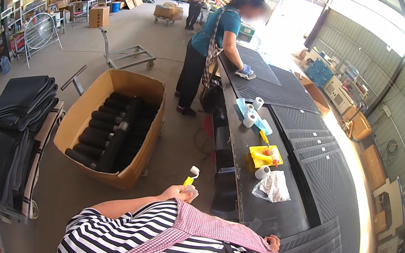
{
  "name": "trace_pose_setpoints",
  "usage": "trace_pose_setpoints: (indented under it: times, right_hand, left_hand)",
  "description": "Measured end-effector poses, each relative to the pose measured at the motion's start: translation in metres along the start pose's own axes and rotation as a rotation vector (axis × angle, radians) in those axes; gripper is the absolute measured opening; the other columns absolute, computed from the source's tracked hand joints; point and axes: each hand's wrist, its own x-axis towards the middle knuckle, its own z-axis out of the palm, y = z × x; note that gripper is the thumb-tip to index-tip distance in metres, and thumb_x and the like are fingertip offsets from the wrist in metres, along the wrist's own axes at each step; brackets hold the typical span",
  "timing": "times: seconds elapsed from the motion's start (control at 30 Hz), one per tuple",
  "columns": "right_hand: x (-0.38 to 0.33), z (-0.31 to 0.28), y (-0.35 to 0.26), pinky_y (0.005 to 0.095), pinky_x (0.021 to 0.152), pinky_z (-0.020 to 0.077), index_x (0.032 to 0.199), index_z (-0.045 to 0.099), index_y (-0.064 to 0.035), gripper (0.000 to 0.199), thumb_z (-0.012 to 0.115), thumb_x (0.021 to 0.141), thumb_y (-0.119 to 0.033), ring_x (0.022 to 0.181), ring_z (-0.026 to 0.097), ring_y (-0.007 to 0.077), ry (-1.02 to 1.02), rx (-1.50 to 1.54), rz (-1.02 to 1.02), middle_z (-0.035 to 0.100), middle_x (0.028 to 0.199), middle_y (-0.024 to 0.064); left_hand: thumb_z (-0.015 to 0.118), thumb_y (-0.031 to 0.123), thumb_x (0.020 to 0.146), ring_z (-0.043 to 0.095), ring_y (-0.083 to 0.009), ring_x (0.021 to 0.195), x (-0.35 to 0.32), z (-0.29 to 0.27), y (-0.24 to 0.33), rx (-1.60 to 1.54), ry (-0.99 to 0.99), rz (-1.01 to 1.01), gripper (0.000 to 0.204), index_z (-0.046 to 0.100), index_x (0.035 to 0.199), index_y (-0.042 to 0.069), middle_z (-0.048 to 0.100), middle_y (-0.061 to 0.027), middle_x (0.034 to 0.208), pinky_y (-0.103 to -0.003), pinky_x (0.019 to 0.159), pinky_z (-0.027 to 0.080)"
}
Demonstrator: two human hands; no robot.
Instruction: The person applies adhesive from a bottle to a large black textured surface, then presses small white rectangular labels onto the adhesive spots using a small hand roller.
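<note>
My left hand is closed round a small paint roller with a yellow handle and a white head, held out left of the bench. Something whitish, perhaps paper or cloth, shows in the same grip. My right hand is at the bench's near edge, mostly hidden by my apron; its grip does not show. On the dark bench stands a yellow paint tray with a yellow-handled tool and a red-and-white piece in it. Beside it lie a crumpled clear plastic bag and a white roll.
Black ribbed mats cover the bench's right side. Farther along, a co-worker leans over a mat with a gloved hand. A large cardboard box of black rolls stands left, near a cart of folded black sheets and a metal trolley.
</note>
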Motion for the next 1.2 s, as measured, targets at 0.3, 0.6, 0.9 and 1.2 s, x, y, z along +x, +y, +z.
trace_pose_setpoints:
  times: [0.3,0.6,0.9,1.2]
  right_hand:
    - [0.001,0.001,-0.002,0.0462,0.082,0.0488,0.073,0.063,-0.0088,0.007,0.068,0.068,-0.011,0.093,0.062,0.0340,-0.022,-0.035,-0.002,0.067,0.097,0.0113]
    - [0.004,0.007,0.037,0.0431,0.086,0.0492,0.093,0.069,-0.0110,0.019,0.075,0.077,-0.020,0.099,0.060,0.0340,-0.148,0.006,-0.136,0.060,0.111,0.0178]
    - [0.004,0.010,0.020,0.0447,0.080,0.0494,0.075,0.063,-0.0109,0.016,0.070,0.061,-0.010,0.092,0.062,0.0339,-0.040,-0.057,-0.100,0.065,0.098,0.0114]
    - [0.015,-0.003,-0.027,0.0391,0.077,0.0559,0.075,0.069,-0.0135,0.003,0.071,0.074,-0.015,0.086,0.067,0.0284,0.054,-0.290,-0.269,0.071,0.088,0.0067]
  left_hand:
    - [0.057,0.024,0.101,0.053,-0.0109,0.078,0.032,-0.022,-0.016,0.050,-0.009,0.170,0.025,0.060,0.115,0.003,0.062,-0.0040,0.092,-0.027,0.071,0.045]
    - [0.067,0.024,0.094,0.047,-0.0054,0.062,0.072,-0.158,0.079,-0.077,0.592,0.830,0.020,0.068,0.105,0.007,0.057,0.0041,0.073,-0.023,0.055,0.038]
    - [0.062,0.024,0.097,0.048,-0.0091,0.059,0.069,-0.257,0.161,0.109,0.908,0.690,0.022,0.065,0.102,0.003,0.056,0.0005,0.071,-0.026,0.055,0.040]
    - [0.063,0.014,0.096,0.050,-0.0049,0.064,0.063,-0.158,0.098,-0.062,0.485,0.786,0.017,0.066,0.111,0.006,0.062,0.0026,0.080,-0.022,0.058,0.042]
